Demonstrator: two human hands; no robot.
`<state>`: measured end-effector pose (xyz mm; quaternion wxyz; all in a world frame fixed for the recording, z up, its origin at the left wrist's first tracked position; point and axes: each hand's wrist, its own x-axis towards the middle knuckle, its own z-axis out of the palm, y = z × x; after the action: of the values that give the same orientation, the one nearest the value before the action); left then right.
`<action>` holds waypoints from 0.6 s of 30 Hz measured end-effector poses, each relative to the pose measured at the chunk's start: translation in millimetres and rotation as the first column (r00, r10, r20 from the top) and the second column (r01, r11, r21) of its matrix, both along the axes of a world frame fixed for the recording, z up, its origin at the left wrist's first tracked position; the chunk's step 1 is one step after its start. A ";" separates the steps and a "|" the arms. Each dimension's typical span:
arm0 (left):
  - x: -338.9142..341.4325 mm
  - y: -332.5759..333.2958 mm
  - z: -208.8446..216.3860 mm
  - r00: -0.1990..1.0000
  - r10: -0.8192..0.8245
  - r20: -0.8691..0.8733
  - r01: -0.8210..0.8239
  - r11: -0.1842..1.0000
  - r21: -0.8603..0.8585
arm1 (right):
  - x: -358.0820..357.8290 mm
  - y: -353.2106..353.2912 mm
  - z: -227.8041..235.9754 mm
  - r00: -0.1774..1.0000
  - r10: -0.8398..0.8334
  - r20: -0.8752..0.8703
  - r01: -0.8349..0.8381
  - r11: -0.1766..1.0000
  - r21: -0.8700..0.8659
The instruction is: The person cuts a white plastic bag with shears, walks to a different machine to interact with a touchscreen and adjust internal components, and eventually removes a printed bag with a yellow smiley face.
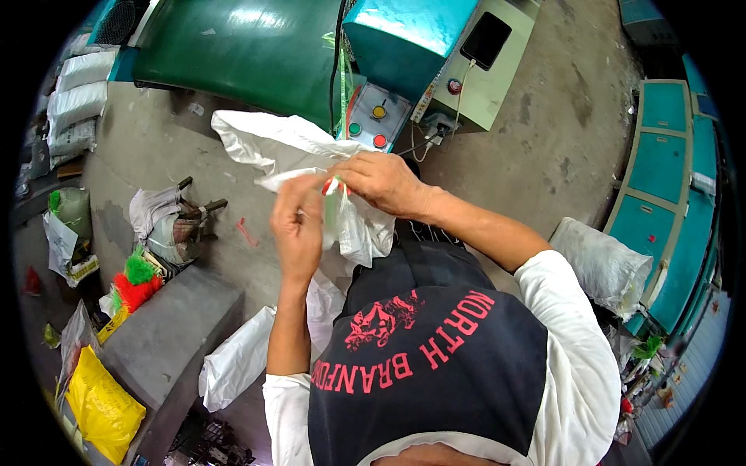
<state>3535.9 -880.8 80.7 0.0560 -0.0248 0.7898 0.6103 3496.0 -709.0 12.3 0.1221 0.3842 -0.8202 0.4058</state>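
Observation:
In front of my body hangs a white plastic sack (284, 144), its loose upper part fanning out to the left beyond my hands. My right hand (388, 185) is closed on the sack's gathered part, fingers bent over it and pointing left. Beside it my left hand (298, 225) is raised with curled fingers, partly smeared by motion. Between the two hands shows a small red and white strip (336, 186). A pale green blurred piece hangs below it, next to my left fingers. What my left fingertips hold is hidden.
Ahead are a green conveyor belt (233, 58), a button box (378, 116) and a pale cabinet (497, 85) with a phone (486, 40) on a cable. A stuffed sack (602, 264) stands right, by teal cabinets (657, 172). A grey block (171, 334) and yellow bag (103, 404) are left.

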 end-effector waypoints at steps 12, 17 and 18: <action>-55.7 13.7 -47.1 0.978 -0.208 0.021 0.202 0.917 -0.344 | -43.3 18.1 12.4 0.796 -0.059 0.602 0.331 0.875 -0.352; -56.3 25.2 -72.0 0.982 -0.117 -0.150 0.007 0.811 -0.585 | -56.5 12.4 0.0 0.335 0.320 0.886 0.498 0.738 -0.455; -59.3 31.5 -67.8 0.983 -0.105 -0.148 -0.004 0.803 -0.596 | -61.4 13.1 -9.8 0.278 0.410 0.869 0.545 0.677 -0.494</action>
<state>3476.6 -849.3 12.9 -0.0071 0.0334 0.9432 0.3305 3434.7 -695.9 2.5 -0.2337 -0.0656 -0.4982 0.8324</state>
